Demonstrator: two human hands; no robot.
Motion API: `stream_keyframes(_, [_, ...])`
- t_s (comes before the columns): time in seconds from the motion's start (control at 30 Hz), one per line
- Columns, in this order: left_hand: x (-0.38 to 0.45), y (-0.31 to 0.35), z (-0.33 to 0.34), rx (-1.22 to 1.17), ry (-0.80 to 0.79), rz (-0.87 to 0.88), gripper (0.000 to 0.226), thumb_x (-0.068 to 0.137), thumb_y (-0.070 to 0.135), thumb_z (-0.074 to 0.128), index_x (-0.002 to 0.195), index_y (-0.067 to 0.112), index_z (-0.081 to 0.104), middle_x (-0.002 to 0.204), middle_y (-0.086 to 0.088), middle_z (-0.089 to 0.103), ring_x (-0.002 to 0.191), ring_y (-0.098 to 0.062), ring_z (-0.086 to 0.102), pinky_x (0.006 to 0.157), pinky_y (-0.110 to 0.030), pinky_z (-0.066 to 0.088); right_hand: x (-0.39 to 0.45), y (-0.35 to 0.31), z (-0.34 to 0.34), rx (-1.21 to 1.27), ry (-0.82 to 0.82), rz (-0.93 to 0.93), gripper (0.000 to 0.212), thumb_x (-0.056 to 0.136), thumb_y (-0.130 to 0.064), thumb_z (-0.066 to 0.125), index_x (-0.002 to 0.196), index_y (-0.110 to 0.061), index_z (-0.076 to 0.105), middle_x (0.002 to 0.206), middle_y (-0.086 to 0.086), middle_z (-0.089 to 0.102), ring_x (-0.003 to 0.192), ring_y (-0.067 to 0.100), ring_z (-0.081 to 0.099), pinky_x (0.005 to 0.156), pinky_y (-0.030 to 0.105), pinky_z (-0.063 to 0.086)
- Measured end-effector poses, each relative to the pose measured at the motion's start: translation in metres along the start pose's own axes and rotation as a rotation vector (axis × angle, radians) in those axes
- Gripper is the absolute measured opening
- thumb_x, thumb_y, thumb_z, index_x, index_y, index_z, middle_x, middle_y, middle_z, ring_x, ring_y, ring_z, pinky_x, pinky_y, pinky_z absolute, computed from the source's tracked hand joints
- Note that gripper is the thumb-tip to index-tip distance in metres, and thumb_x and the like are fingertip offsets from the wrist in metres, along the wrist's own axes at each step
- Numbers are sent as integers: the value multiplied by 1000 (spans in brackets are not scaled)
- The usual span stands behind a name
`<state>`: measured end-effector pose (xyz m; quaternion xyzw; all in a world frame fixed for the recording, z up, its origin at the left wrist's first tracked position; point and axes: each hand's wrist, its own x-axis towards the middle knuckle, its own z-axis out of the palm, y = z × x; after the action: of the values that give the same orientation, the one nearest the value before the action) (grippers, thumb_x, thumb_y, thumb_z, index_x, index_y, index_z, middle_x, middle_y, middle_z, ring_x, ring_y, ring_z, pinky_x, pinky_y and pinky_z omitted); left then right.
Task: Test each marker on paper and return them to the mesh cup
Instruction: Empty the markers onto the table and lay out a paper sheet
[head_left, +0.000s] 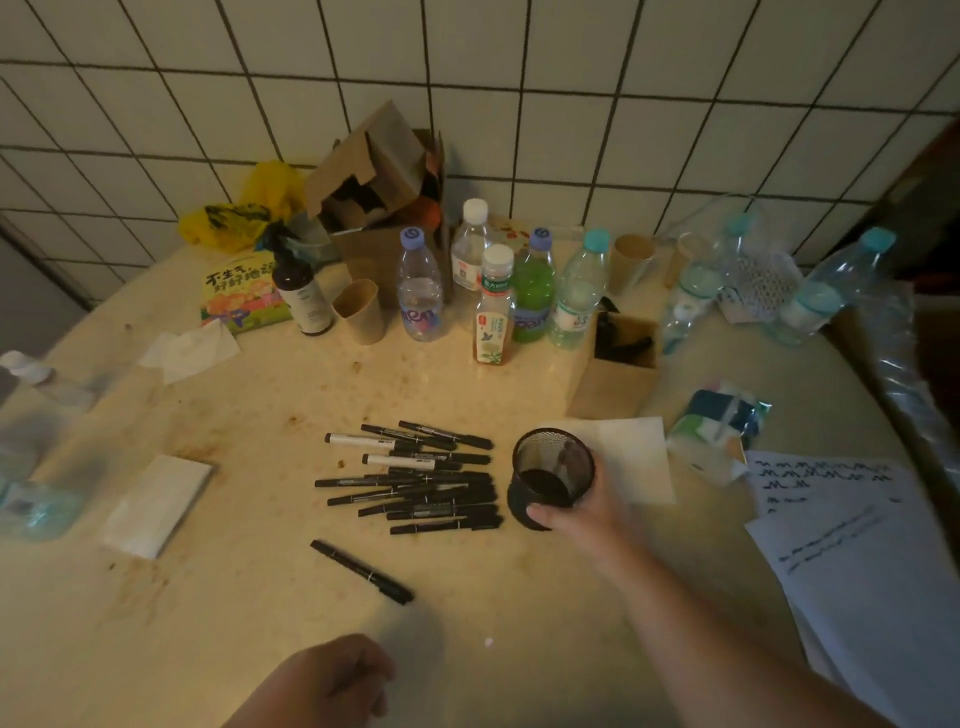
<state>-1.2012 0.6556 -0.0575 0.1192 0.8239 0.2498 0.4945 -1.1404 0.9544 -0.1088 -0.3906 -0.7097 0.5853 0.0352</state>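
From the head view, our right hand (576, 506) had its grip clamped round the mesh cup (551, 477), light, stiff and seemingly empty, right of the marker pile (421, 480) on the surface (249, 597). Our left hand (332, 680) curled, apparently empty. Slim markers suit mid-barrel pinching.

Markers (415, 478) lie left of the mesh cup (550, 475) (bottles (498, 291) behind), paper (852, 525) right.

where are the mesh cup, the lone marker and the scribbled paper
mesh cup (551, 470): head view, on its inner wall
lone marker (362, 572): head view, mid barrel
scribbled paper (826, 486): head view, among the squiggles
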Motion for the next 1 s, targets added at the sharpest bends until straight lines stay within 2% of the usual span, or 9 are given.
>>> stream_keyframes(0.1, [-8,6,4,31,-14,42,30,90,20,57,81,46,68,81,15,75,80,0,69,86,-16,50,-5,19,3,-65,-11,35,86,72,-3,85,144,-19,42,130,-9,53,121,7,49,101,27,41])
stream_keyframes(0.17, [-11,8,6,46,18,83,32,89,19,59,84,49,65,81,15,75,78,3,68,86,-14,49,-15,34,2,-142,22,43,75,80,-10,80,144,-21,43,131,-10,58,116,6,58,97,26,49])
stream_keyframes(0.23, [-11,11,8,73,29,102,32,88,20,61,83,51,64,81,17,75,76,6,67,85,-11,47,-35,50,-2,-160,115,91,53,86,-9,74,132,-19,51,117,-5,66,103,11,64,81,15,48])
stream_keyframes(0.33, [-3,13,9,104,-2,109,30,88,23,62,83,52,63,82,20,75,76,8,66,84,-10,47,-76,77,-10,-255,183,156,21,87,-10,70,95,-29,66,77,-12,74,74,6,69,69,22,51])
stream_keyframes(0.43, [14,11,6,136,-58,105,25,89,22,62,80,45,67,81,22,74,76,9,66,83,-10,46,-120,97,-15,-261,130,277,31,86,-5,72,69,-31,68,55,-16,69,51,-2,64,62,21,53])
stream_keyframes(0.5, [25,9,6,157,-87,111,23,88,24,63,75,42,68,81,23,73,75,10,66,82,-11,45,-144,99,-16,-283,147,343,30,85,-8,73,70,-33,67,48,-19,65,48,-7,61,57,9,47])
stream_keyframes(0.63, [42,13,11,184,-156,102,18,90,19,62,81,33,71,78,15,75,74,1,69,81,-19,51,-169,101,-18,-230,181,439,18,84,-13,74,72,-26,69,54,-7,70,50,-5,62,59,10,48])
stream_keyframes(0.8, [40,33,31,195,-159,137,18,92,13,60,85,25,71,78,12,76,71,-2,69,76,-18,52,-171,96,-52,-218,190,419,14,83,-13,73,75,-23,68,57,-8,72,52,-3,63,66,15,51])
stream_keyframes(1.0, [31,62,97,159,-104,108,15,92,12,61,87,22,72,78,8,77,71,-5,70,73,-14,52,-165,121,-134,-217,173,312,14,82,-17,74,71,-24,68,65,-7,74,59,2,66,77,34,56])
